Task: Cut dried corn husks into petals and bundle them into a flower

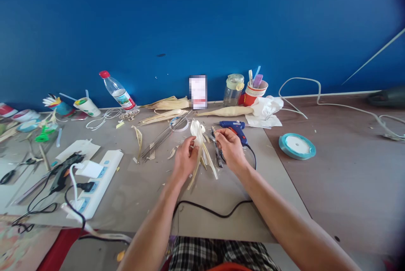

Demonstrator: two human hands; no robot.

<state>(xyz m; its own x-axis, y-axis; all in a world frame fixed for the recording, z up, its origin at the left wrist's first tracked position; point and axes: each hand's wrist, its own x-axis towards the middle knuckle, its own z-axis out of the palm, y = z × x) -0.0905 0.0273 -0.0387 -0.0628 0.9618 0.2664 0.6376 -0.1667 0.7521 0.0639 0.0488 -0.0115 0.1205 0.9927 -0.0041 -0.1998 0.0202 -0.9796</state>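
My left hand (186, 158), fingers curled, grips a bundle of pale dried corn husk (200, 140). Its rounded top stands above the fingers, and long strips hang down toward the table. To the right, my right hand (230, 146) is closed in a pinch beside the husk. A small, thin piece shows at its fingertips, too small to name. Just behind the right hand lies a blue glue gun (236, 128) with a black cord. Under and beside that hand is a dark slim tool (219, 156), partly covered.
Thin wires (164, 134), a tape roll (179, 124) and more corn husks (167, 104) lie behind my hands. A power strip (103, 182) and black glue gun (65, 172) are left. At the back stand a bottle (119, 93), jar (234, 89) and paper cups (255, 91). A ribbon spool (297, 146) lies right.
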